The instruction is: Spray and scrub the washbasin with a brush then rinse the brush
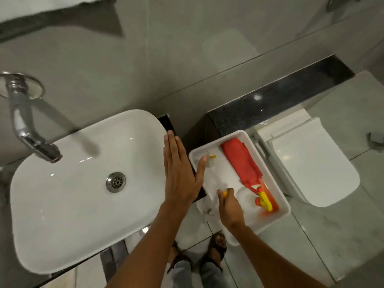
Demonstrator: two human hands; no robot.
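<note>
White ceramic fills the left of the view: the washbasin (68,196) sits on a dark bench (270,107), its metal drain (115,181) near the middle and a chrome tap (27,125) reaching over its far left rim. Nearest the camera, sandalled feet (218,245) stand on the tiled floor. The right hand (229,206) reaches into a white tray (284,213) just right of the basin, its grip closed around something yellow-tipped and clear, probably the spray bottle (220,185); blur hides the detail. The left hand (178,173) is spread flat and holds nothing, lying over the basin's right rim with its thumb reaching over the tray's edge. Farther in the tray lie a red cloth (242,163) and a red-and-yellow brush (265,199). Beyond, right, is a white toilet (311,163).
</note>
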